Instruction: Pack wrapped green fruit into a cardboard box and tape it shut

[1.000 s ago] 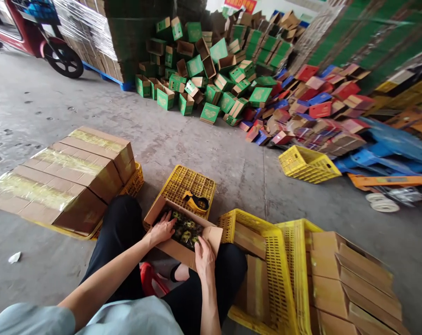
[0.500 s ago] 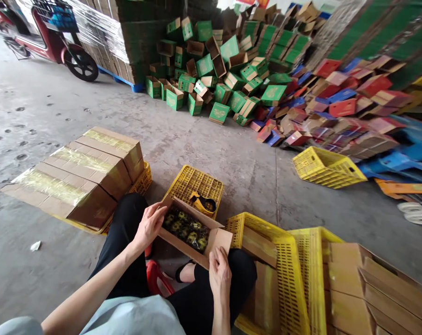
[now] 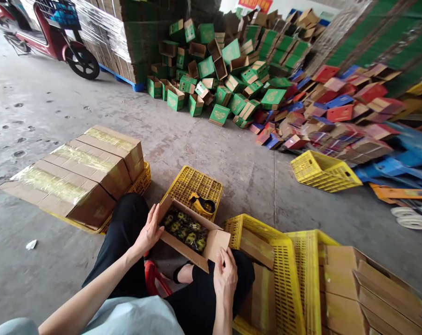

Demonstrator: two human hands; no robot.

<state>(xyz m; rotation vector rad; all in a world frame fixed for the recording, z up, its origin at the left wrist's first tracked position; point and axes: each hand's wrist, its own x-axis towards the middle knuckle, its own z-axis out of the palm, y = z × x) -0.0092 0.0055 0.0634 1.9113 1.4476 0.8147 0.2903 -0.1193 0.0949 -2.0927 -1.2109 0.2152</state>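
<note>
An open cardboard box (image 3: 190, 255) sits tilted over my knees, its far side by an upturned yellow crate (image 3: 183, 179). Inside lie several dark and yellow-green round items (image 3: 186, 228) under clear plastic film; their kind is hard to make out. My left hand (image 3: 148, 233) rests against the box's left end flap, fingers stretched out and straight. At the right end, my right hand (image 3: 225, 272) has its bent fingers on the edge of the raised flap (image 3: 218, 243). A yellow tape dispenser (image 3: 202, 204) lies on the upturned crate.
Taped cartons (image 3: 81, 160) fill a crate at my left. Yellow crates (image 3: 291, 274) with more cartons (image 3: 357, 288) stand at my right. Farther off are an empty crate (image 3: 324, 171), heaped green boxes (image 3: 207, 70), red and blue boxes (image 3: 340, 111), and a scooter (image 3: 50, 35).
My left fingers have straightened and lie flatter on the left flap. My right hand has shifted slightly right and down along the right flap. The view has turned a little.
</note>
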